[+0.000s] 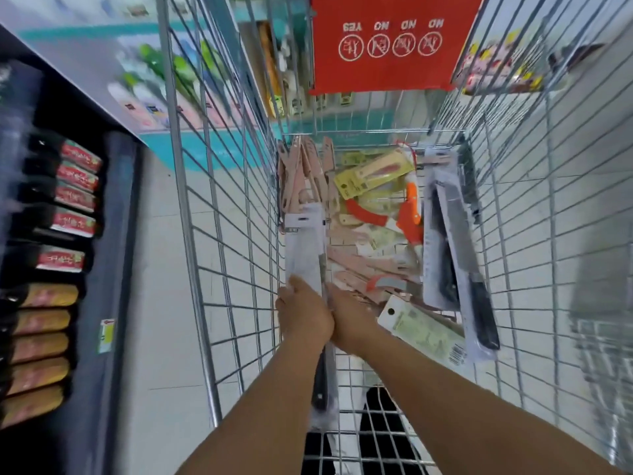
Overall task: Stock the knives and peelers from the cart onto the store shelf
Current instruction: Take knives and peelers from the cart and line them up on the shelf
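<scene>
Both hands are closing around a long knife in a clear plastic sleeve with a black handle [308, 269], which is lying along the wire cart [219, 234] wall at nine o'clock. The left hand [303, 313] is wrapping over it; the right hand [352, 320] is gripping beside it, fingers hidden. The sleeve could snag on the mesh, or slip and drop onto the pink-carded knives [308, 176] at twelve o'clock.

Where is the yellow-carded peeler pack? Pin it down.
In the head view, the yellow-carded peeler pack lies at the cart's far end, right of the pink knives, above the orange-handled ones.
</scene>
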`<state>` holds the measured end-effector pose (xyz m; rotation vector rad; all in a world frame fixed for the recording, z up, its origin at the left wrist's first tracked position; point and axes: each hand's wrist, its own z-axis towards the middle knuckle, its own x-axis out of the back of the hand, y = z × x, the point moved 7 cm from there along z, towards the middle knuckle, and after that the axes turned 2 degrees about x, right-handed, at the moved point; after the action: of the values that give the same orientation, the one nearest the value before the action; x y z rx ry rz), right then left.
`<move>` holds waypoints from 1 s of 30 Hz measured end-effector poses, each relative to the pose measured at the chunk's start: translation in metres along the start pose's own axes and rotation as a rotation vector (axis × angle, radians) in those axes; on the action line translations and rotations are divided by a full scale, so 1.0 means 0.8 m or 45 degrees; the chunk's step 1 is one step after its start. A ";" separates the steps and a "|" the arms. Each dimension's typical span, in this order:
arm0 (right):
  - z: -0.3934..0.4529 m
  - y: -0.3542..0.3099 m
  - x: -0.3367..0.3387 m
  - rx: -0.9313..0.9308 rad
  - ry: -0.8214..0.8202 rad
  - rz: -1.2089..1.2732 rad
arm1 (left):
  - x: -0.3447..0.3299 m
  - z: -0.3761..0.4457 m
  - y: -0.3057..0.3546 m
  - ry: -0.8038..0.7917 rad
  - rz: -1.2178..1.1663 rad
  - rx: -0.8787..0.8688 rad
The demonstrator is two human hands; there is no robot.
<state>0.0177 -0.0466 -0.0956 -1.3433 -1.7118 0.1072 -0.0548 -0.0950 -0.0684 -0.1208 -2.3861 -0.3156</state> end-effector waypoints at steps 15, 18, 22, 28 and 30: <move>-0.072 0.147 0.165 -0.627 0.826 -0.036 | -0.059 -0.037 0.143 -0.081 0.063 -0.753; -0.079 0.186 0.161 -0.820 0.712 0.064 | -0.093 -0.047 0.173 -0.277 0.052 -0.812; -0.072 0.208 0.152 -0.827 0.581 0.020 | -0.112 -0.048 0.199 -0.373 -0.094 -0.719; -0.074 0.216 0.157 -0.846 0.690 0.294 | -0.110 -0.035 0.207 -0.345 -0.216 -0.456; -0.079 0.215 0.159 -0.828 0.759 0.411 | -0.104 -0.038 0.209 -0.326 -0.189 -0.481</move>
<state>0.1890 0.0956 -0.0816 -1.8751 -1.0376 -0.6573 0.0556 0.0587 -0.0702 -0.1666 -2.5658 -0.8671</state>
